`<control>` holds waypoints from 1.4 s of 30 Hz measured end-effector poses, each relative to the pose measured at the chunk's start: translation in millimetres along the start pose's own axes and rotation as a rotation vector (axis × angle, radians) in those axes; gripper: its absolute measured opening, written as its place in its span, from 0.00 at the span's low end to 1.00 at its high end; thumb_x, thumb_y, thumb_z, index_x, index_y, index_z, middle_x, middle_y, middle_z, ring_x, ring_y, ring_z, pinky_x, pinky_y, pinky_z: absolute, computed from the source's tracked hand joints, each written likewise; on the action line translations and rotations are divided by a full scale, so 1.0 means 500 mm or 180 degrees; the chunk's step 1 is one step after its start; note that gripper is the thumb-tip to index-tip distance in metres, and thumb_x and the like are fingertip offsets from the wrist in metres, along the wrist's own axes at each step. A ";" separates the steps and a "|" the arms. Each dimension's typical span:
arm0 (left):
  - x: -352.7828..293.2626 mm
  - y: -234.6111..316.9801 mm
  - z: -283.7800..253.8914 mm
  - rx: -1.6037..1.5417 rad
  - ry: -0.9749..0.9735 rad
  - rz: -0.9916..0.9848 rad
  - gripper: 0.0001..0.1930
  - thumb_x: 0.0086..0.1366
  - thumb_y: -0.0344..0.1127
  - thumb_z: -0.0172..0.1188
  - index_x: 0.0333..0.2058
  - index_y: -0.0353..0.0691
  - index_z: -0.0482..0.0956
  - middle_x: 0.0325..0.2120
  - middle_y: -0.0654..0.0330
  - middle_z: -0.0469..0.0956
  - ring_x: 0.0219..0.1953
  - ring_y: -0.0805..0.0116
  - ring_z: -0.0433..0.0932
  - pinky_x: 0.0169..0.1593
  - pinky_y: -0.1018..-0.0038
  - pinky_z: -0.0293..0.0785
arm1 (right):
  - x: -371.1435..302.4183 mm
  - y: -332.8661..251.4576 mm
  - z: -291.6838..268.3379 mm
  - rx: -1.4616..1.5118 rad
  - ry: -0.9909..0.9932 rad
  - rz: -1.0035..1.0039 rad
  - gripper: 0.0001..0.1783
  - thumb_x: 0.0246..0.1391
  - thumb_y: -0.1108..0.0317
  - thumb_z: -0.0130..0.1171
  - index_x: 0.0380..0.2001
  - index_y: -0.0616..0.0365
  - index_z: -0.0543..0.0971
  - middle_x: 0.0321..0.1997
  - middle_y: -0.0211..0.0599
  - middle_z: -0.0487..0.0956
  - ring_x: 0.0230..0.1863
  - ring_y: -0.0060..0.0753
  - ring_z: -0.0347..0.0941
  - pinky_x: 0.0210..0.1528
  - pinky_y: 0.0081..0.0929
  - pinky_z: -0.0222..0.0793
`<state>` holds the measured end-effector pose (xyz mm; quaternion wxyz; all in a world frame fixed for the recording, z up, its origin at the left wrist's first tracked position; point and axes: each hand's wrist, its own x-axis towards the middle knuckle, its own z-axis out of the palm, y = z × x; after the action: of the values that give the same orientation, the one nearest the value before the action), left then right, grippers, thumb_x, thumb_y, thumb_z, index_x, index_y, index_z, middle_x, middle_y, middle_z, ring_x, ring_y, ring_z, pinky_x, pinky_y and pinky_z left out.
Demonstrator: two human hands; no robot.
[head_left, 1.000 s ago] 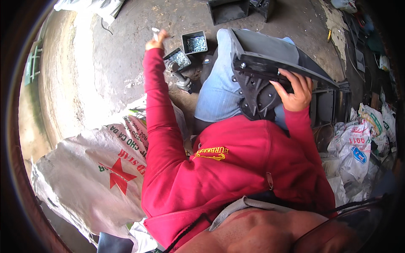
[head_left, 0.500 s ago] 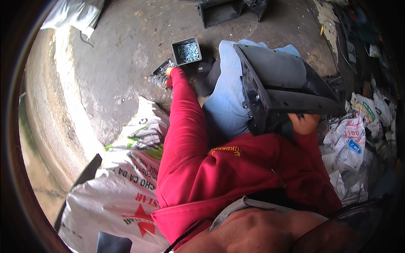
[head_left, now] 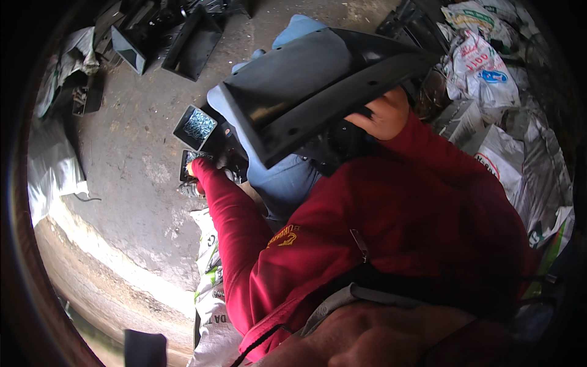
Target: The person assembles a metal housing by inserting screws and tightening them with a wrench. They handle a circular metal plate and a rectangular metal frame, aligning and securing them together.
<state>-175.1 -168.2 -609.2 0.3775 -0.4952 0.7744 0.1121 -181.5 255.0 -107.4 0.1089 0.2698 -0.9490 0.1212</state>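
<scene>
My left hand (head_left: pixel 193 165) reaches down into a small dark bin (head_left: pixel 184 174) holding small shiny metal pieces; its fingers are too small and hidden to make out. Against that bin stands a square grey bin (head_left: pixel 178 133) with many silvery screws (head_left: pixel 199 126). A large black moulded plastic part (head_left: pixel 299 73), with a hollow and holes along its edge, rests across my blue-trousered legs (head_left: pixel 282 180). Gripping its near edge is my right hand (head_left: pixel 386 116), thumb on the outside and the other fingers partly out of sight beneath it.
More black plastic parts (head_left: pixel 192 46) lie on the floor at the far left, and others (head_left: pixel 411 27) at the far right. White printed sacks (head_left: pixel 483 73) pile up on the right. Another sack (head_left: pixel 214 330) lies by my left arm. A clear bottle-like object (head_left: pixel 189 190) sits beside the small bin.
The whole view has turned, bringing more black parts into sight at the far left. My left hand stays at the small bin, and my right hand still holds the plastic part.
</scene>
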 end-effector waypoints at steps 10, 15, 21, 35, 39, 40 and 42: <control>0.097 -0.111 -0.030 -0.0558 -0.0017 -0.0215 0.27 0.49 0.40 0.73 0.49 0.38 0.80 0.44 0.52 0.82 0.44 0.60 0.83 0.46 0.67 0.80 | 0.020 0.002 -0.013 0.0245 0.0432 -0.0539 0.20 0.39 0.57 0.73 0.40 0.41 0.83 0.47 0.25 0.76 0.51 0.37 0.68 0.57 0.38 0.63; 0.081 -0.133 -0.038 -0.0722 0.0063 -0.0190 0.23 0.53 0.40 0.71 0.47 0.37 0.80 0.40 0.51 0.82 0.41 0.61 0.83 0.44 0.67 0.79 | 0.008 0.012 -0.007 0.0422 0.0485 -0.0605 0.20 0.38 0.58 0.74 0.40 0.41 0.83 0.46 0.23 0.76 0.49 0.35 0.69 0.55 0.36 0.63; 0.024 -0.155 -0.063 -0.1142 0.0242 -0.0247 0.19 0.57 0.39 0.67 0.45 0.36 0.80 0.36 0.50 0.83 0.37 0.62 0.83 0.41 0.67 0.78 | 0.027 -0.001 -0.006 0.0385 0.0570 -0.0835 0.20 0.39 0.57 0.72 0.39 0.41 0.82 0.45 0.21 0.76 0.51 0.35 0.67 0.54 0.39 0.62; -0.779 -0.224 -0.275 -0.5471 0.1207 0.3215 0.06 0.67 0.29 0.58 0.41 0.37 0.79 0.31 0.59 0.82 0.25 0.75 0.76 0.29 0.82 0.66 | 0.008 0.027 0.041 0.0673 0.0637 -0.0719 0.20 0.42 0.52 0.70 0.41 0.37 0.80 0.42 0.18 0.74 0.51 0.34 0.66 0.55 0.39 0.59; -0.967 -0.160 -0.342 -0.3782 0.1647 0.4459 0.10 0.59 0.22 0.63 0.41 0.35 0.81 0.31 0.53 0.83 0.30 0.66 0.82 0.38 0.74 0.77 | -0.005 0.011 0.039 0.0624 0.0607 -0.0682 0.21 0.41 0.52 0.70 0.41 0.37 0.79 0.43 0.16 0.74 0.51 0.32 0.66 0.53 0.39 0.58; -0.989 -0.139 -0.366 -0.3090 0.1807 0.4634 0.11 0.56 0.22 0.65 0.40 0.35 0.81 0.31 0.52 0.83 0.31 0.63 0.83 0.40 0.72 0.77 | -0.009 0.008 0.038 0.0598 0.0596 -0.0635 0.21 0.41 0.52 0.70 0.41 0.37 0.79 0.44 0.16 0.74 0.51 0.32 0.66 0.53 0.40 0.58; -1.021 -0.094 -0.375 -0.2488 0.2251 0.4526 0.13 0.52 0.25 0.69 0.39 0.38 0.83 0.33 0.52 0.83 0.34 0.57 0.84 0.41 0.70 0.78 | -0.014 0.011 0.036 0.0635 0.0649 -0.0679 0.20 0.43 0.52 0.68 0.43 0.39 0.79 0.46 0.17 0.75 0.53 0.32 0.65 0.54 0.40 0.57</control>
<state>-109.3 54.6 -115.2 -0.2393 0.0041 0.8767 0.4172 -181.1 257.5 -127.4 0.1896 0.3647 -0.8823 0.2292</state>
